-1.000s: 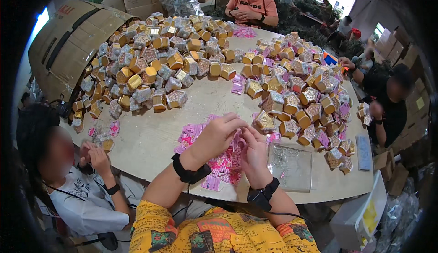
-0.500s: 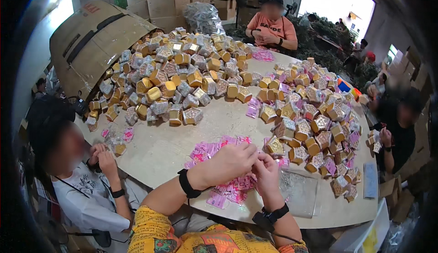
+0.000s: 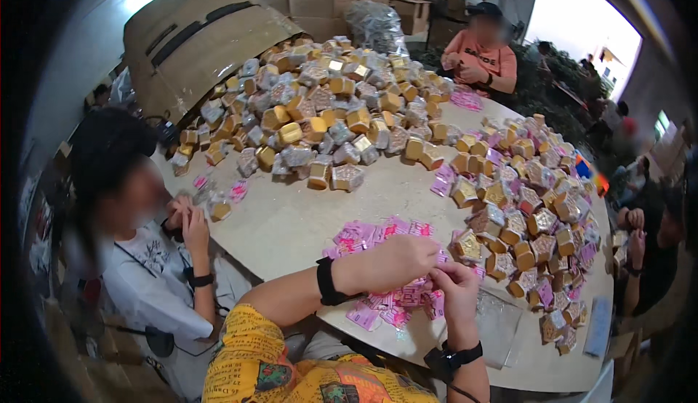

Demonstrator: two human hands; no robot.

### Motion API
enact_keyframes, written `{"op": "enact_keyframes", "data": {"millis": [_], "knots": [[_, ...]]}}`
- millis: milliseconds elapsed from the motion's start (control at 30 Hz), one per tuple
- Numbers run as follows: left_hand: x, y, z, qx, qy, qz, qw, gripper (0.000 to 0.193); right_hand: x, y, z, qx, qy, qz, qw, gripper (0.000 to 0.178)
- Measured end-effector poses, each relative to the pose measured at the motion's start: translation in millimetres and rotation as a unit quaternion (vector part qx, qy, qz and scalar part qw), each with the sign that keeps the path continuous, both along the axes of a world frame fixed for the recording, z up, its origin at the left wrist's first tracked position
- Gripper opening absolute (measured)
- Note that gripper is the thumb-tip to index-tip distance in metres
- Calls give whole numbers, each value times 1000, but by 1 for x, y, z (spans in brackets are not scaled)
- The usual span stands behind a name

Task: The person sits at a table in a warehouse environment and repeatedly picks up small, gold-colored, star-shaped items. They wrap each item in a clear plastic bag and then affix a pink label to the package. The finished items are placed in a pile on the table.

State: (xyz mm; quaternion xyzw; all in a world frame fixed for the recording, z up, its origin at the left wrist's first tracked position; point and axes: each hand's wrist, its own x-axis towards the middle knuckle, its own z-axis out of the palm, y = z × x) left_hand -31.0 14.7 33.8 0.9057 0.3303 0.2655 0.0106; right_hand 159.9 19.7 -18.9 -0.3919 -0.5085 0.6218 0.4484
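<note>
Pink tags (image 3: pixel 396 301) lie heaped under and around the left grip (image 3: pixel 414 261).
Small, flat, pale to hot pink, they overlap on the worktop (image 3: pixel 291 221); left and right grip (image 3: pixel 452 281) fingers curl together, contents hidden; gold ornaments (image 3: pixel 542 221) pile beyond.

A pale table (image 3: pixel 283 221) bears heaped gold ornaments (image 3: pixel 315 125), pink cards (image 3: pixel 396 302) and a clear tray (image 3: pixel 500 336).

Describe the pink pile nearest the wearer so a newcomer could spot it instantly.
Find the big pale table and look to its near edge. There, a loose pile of flat pink pieces spreads beneath the wearer's left hand. It is the broadest pink patch, larger than the pink cluster at the table's far edge.
</note>
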Motion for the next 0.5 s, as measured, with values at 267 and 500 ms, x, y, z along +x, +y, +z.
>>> {"op": "enact_keyframes", "data": {"millis": [267,500], "knots": [[-11,25,-24,-417,-251,49,872,13,-6,-2,25,590,-434,-52,679,19],[-9,40,-28,-549,-258,64,792,10,-1,9,16,613,-478,13,629,15]]}}
